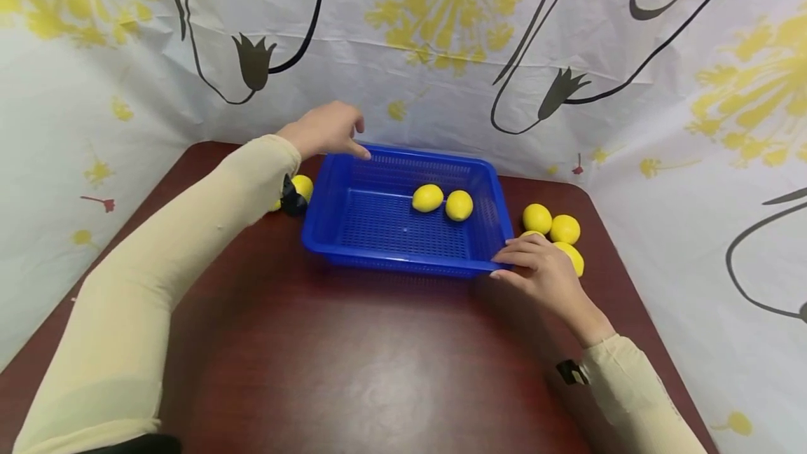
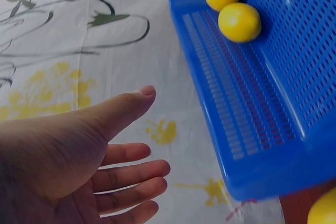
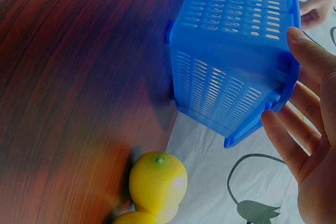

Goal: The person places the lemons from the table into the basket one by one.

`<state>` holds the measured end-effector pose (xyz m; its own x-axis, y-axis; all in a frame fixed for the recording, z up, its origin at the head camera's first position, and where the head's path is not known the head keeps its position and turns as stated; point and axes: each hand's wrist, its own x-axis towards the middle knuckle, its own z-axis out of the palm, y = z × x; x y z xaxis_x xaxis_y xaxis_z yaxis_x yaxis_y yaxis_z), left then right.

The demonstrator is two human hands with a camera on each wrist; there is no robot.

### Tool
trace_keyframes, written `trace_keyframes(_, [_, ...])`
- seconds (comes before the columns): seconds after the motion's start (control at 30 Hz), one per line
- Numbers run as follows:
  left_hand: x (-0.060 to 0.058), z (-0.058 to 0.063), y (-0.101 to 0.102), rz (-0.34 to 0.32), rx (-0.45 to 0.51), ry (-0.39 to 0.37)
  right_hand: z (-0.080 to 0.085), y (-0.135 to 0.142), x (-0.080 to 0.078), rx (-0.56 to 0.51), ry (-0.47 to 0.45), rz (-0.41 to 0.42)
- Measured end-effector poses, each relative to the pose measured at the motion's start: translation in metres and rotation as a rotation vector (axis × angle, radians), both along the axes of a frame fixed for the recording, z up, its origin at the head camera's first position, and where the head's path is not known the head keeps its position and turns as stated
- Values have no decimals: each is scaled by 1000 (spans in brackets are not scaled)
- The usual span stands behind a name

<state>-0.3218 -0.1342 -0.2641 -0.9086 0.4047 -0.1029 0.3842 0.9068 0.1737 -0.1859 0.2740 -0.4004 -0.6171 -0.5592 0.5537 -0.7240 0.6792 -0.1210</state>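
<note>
A blue perforated plastic basket [image 1: 403,258] sits on the table with two lemons inside, one lemon [image 1: 427,198] beside the other lemon [image 1: 459,206]. My left hand [image 1: 328,130] is at the basket's far left corner in the head view. In the left wrist view its fingers [image 2: 139,187] are extended, apart from the basket, and hold nothing. At the near right corner, my right hand [image 1: 542,275] touches the rim. The right wrist view shows its thumb and fairly straight fingers spread around that corner. Part of the right fingers is hidden behind the rim.
Several lemons [image 1: 564,230] lie on the table right of the basket, partly behind my right hand. Another lemon [image 1: 302,188] lies on the left, partly behind my left wrist. Patterned white sheeting [image 1: 454,111] stands behind and beside the dark red-brown table [image 1: 378,356].
</note>
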Motion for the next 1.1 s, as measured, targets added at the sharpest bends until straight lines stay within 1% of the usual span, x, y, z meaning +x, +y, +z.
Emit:
trace_keyframes(0.2, [5, -1, -31, 43, 32, 15, 0, 0, 1, 0, -10, -12])
trace_keyframes(0.5, [11, -2, -65, 116, 58, 6, -1, -1, 1, -7, -20, -20])
trace_keyframes(0.63, [11, -8, -81, 147, 71, 25, -1, -1, 1, -9, -19, -23])
trace_keyframes(0.73, [11, -15, -93, 172, 81, 39, -1, -1, 1, -11, -20, -25])
trace_keyframes(0.83, [12, -23, -103, 200, 86, 35, 0, -1, 2, -16, -25, -26])
trace_keyframes(1.1, [16, -56, -126, 258, 87, 45, -2, -1, 2, -26, -28, -24])
